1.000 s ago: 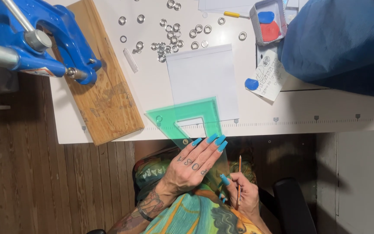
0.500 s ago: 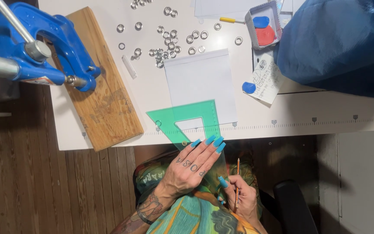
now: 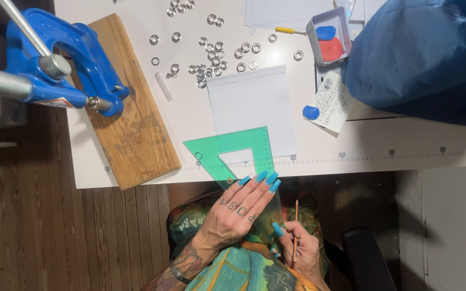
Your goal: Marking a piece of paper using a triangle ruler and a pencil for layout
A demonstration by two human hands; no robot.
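Note:
My left hand (image 3: 237, 211) lies flat on the near end of a green see-through set square (image 3: 233, 152) and holds it. The square reaches over the white table's (image 3: 190, 116) front edge and overlaps the lower corner of a white paper sheet (image 3: 250, 105). My right hand (image 3: 302, 249) is below the table edge, over my lap, gripping an orange pencil (image 3: 295, 229) that points up towards the table.
A blue hand press (image 3: 63, 56) stands on a wooden board (image 3: 136, 129) at the left. Several loose metal eyelets (image 3: 211, 56) lie behind the sheet. At the right are a small box with red and blue chalk (image 3: 329, 37), a written note (image 3: 333, 99) and a blue fabric bundle (image 3: 422, 51).
The view has shifted slightly, so the table sits a little lower. The set square and both hands keep nearly the same place; my right hand with the pencil sits slightly lower.

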